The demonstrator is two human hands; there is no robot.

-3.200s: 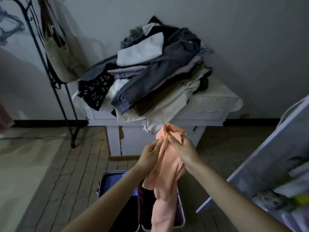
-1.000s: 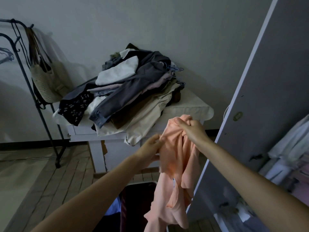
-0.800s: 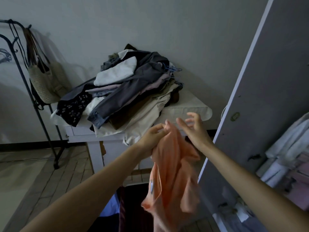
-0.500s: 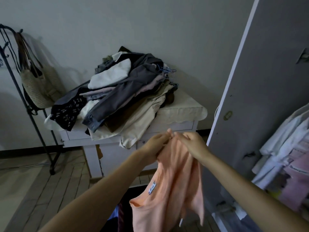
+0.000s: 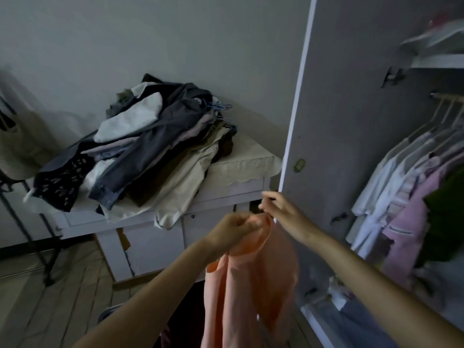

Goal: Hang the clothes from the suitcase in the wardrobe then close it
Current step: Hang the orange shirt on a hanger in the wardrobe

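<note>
So the left hand [image 5: 234, 228] has the peach top [image 5: 251, 285] bunched up in its fist at the upper edge, and the rest of the fabric just hangs straight down from there. The top dangles right in front of the white table [image 5: 160, 222], low against its front side, with the bottom running out of the picture. The right hand [image 5: 281, 209] is just to the right of the fist and a bit higher, nothing in it, fingers loosely stretched toward the table. Looks like it's barely off the fabric, though I can't tell if a fingertip brushes it.

On the table there's a big messy pile of clothes [image 5: 150, 146], greys, beige, a dark floral piece, some blue hangers poking out the back. Right of the table is the open wardrobe door [image 5: 351, 121], and past that hung shirts [image 5: 401, 184], white and pink, on a rail. Below the table's front, behind the left forearm, a dark bit of the suitcase [image 5: 180, 322] shows. It's dim and kinda blurry.
</note>
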